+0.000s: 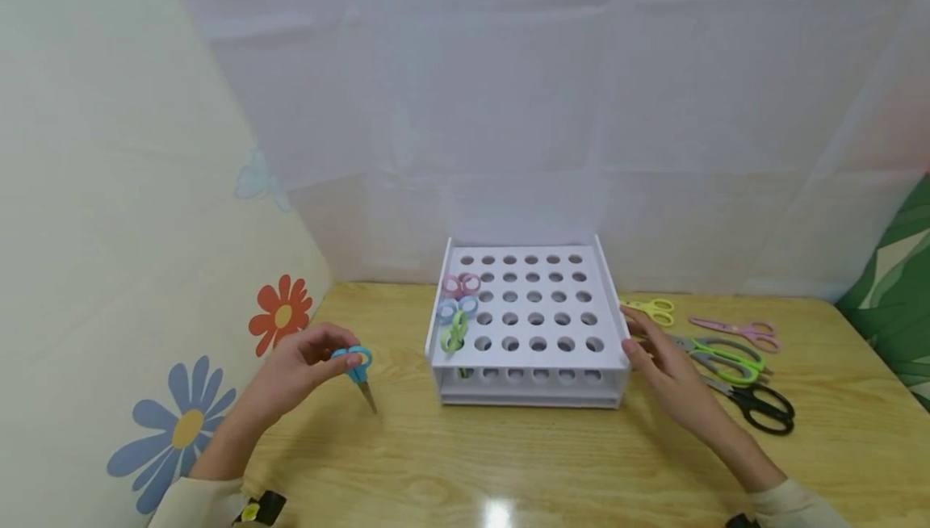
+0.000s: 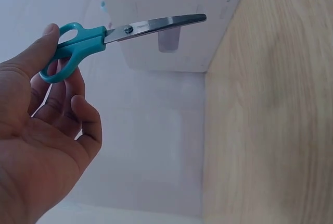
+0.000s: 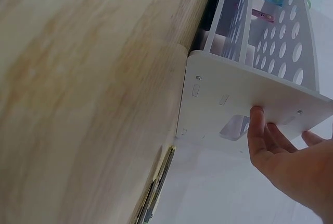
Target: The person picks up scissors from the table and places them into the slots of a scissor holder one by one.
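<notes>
My left hand [image 1: 298,366] pinches a pair of small blue-handled scissors [image 1: 358,366] by its finger loops, left of the white rack [image 1: 530,400]. In the head view its blades point down; in the left wrist view the scissors [image 2: 83,46] have closed metal blades and the other fingers are loosely bent. Round holes cover the rack's top panel. Pink scissors [image 1: 461,284], light blue scissors [image 1: 458,308] and green scissors [image 1: 455,334] stand in its left column, handles up. My right hand [image 1: 672,387] rests its fingertips against the rack's right side panel [image 3: 223,91].
On the wooden table [image 1: 465,463], right of the rack, lie yellow scissors [image 1: 659,312], pink-handled scissors [image 1: 739,331], larger green-and-grey scissors [image 1: 730,360] and black-handled scissors [image 1: 766,408]. A white cloth [image 1: 465,108] hangs behind. A flowered wall [image 1: 87,229] borders the left side.
</notes>
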A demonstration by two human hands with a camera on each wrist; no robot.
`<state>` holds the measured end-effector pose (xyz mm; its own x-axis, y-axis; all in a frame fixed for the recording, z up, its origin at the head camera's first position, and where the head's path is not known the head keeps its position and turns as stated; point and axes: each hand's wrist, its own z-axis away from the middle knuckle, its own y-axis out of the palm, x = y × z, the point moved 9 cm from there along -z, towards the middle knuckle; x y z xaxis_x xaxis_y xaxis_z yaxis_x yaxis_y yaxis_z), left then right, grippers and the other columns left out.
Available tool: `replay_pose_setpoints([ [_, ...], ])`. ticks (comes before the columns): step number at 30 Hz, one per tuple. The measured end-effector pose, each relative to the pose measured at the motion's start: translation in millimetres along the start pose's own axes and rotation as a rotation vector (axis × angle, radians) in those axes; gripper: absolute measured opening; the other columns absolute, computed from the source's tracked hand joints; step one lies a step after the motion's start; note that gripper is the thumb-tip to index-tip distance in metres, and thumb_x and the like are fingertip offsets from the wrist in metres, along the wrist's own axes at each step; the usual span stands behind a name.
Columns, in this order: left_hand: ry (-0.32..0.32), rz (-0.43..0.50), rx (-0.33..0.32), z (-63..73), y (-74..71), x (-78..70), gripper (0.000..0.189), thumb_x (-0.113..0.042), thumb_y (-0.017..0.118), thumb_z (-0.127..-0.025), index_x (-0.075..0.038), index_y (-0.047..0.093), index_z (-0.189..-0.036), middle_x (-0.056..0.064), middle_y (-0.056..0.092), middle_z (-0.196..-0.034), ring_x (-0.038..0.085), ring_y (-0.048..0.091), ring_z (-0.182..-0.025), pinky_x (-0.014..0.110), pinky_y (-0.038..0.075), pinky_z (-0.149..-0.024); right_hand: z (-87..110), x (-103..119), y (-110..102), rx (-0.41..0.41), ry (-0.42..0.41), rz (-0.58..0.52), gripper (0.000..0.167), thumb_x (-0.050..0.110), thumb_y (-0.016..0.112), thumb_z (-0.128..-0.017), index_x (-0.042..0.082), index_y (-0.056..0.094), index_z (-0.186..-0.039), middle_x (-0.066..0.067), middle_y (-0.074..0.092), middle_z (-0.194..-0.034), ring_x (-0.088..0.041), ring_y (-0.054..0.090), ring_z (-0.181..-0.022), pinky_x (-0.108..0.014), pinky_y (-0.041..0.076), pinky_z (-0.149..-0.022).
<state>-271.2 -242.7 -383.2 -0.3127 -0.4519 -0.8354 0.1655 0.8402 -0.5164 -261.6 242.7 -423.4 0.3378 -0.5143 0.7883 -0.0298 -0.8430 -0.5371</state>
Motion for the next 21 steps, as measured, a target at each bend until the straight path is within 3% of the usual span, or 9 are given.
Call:
replay_pose_setpoints([
  [5,0.041,-0.060,0.000,-1.7,2.6,-16.5,0.018,-0.027,0.077,-0.094,-0.022,0.069,-0.109,0.003,0.070,-0.089,0.024,0.065,-0.077,0.033,0.053,-0.067,-1.3,-1.2,0.4,0.007,0.009,-0.001,0.052,0.031,0.046,-0.110,0.024,0.032,-0.160,-0.018,0.051,-0.146,-0.034,0.054,-0.126,-0.050,0.048,-0.095],
  [12,0.168,-0.108,0.041,-9.4,8.0,-48.9,0.015,-0.024,0.075,-0.095,-0.024,0.070,-0.109,-0.002,0.069,-0.091,0.021,0.062,-0.075,0.031,0.052,-0.064,-1.9,-1.4,-0.2,0.020,0.040,-0.024,0.054,0.033,0.048,-0.110,0.021,0.033,-0.160,-0.024,0.052,-0.142,-0.036,0.060,-0.118,-0.042,0.054,-0.087],
  [21,0.217,-0.092,0.110,-25.7,29.3,-79.1,0.012,-0.026,0.076,-0.094,-0.027,0.071,-0.105,-0.004,0.069,-0.091,0.020,0.061,-0.076,0.032,0.050,-0.064,0.7,1.3,-0.7,0.005,0.015,-0.030,0.052,0.027,0.048,-0.110,0.019,0.035,-0.159,-0.026,0.054,-0.138,-0.035,0.064,-0.111,-0.036,0.055,-0.082],
])
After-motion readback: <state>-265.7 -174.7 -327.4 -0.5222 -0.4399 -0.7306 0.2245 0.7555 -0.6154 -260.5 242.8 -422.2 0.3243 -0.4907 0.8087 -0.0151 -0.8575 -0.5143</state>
